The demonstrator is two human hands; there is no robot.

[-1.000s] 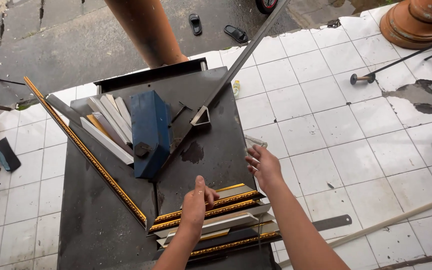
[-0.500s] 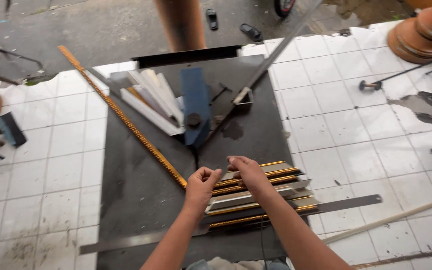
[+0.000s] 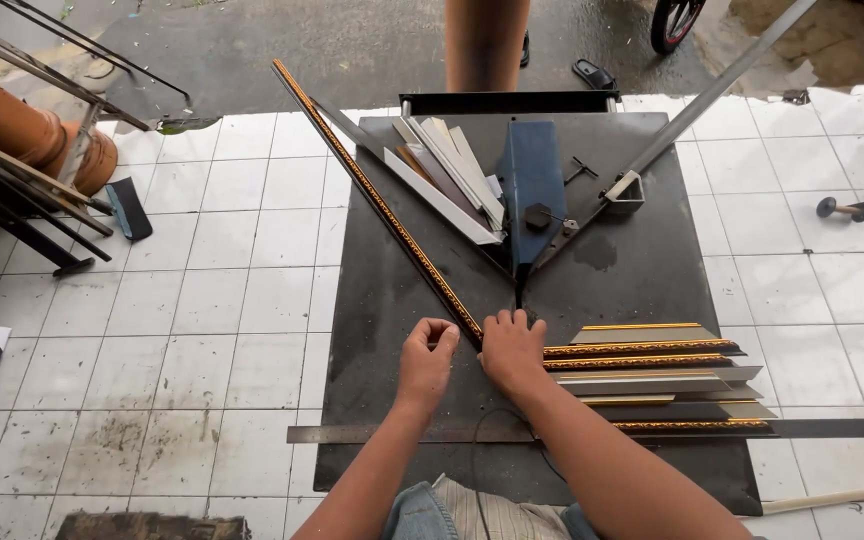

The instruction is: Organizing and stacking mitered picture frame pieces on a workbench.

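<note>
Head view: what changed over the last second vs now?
Both hands left the stack of cut moulding pieces and moved up-left to the near end of the long gilt moulding strip. The left hand is now curled beside that end; the right hand presses flat by it, below the blue cutter. Unchanged: the stack, the cutter, the steel ruler and the offcuts on the dark table.
</note>
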